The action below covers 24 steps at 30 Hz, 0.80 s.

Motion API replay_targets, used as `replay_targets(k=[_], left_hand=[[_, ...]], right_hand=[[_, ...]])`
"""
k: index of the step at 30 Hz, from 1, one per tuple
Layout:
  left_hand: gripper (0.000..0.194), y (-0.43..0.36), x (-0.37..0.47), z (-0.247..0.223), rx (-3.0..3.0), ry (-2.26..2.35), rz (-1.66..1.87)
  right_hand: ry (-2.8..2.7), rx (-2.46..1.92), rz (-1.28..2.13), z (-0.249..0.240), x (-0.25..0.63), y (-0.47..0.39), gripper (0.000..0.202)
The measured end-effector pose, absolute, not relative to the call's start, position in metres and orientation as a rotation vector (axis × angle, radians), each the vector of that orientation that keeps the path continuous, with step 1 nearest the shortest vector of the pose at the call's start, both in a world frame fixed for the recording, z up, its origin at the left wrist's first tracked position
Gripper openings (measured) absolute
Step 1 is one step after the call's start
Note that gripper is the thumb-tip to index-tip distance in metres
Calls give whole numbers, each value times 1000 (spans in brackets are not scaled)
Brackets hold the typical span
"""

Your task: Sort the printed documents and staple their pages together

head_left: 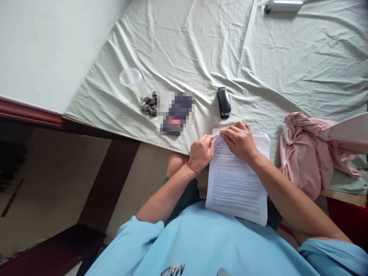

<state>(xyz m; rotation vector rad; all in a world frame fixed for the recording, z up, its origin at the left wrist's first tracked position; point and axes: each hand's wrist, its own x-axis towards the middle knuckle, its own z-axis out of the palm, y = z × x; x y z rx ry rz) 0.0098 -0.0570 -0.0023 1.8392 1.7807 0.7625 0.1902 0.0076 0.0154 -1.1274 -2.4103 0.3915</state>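
A stack of printed paper sheets [235, 188] lies partly on the table edge and partly over my lap, its far end on the cloth. My left hand [202, 151] pinches the stack's far left corner, thumb and fingers together. Across the top edge, my right hand [240, 142] is bent over the sheets with its fingers closed at the paper near the same corner. Its fingertips are partly hidden. Just beyond my hands a black stapler [224, 102] rests on the cloth, touched by neither hand.
Left of the stapler are a pixelated dark rectangular object [179, 113], a bunch of keys [150, 106] and a clear plastic cup [133, 81] on its side. Pink fabric [304, 161] is heaped at the right. A white box [286, 5] sits at the far edge of the pale tablecloth [184, 46].
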Motion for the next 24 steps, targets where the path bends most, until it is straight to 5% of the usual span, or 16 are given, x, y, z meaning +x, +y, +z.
replay_targets(k=[14,24], left_hand=[[28,-38,16,19,1597,2022,587],[8,-26,16,24,1377,1958,578]], right_hand=[[-2434,-1319,97,4,175,21,27],[-2385,-1214,123,-3,180,21,27]])
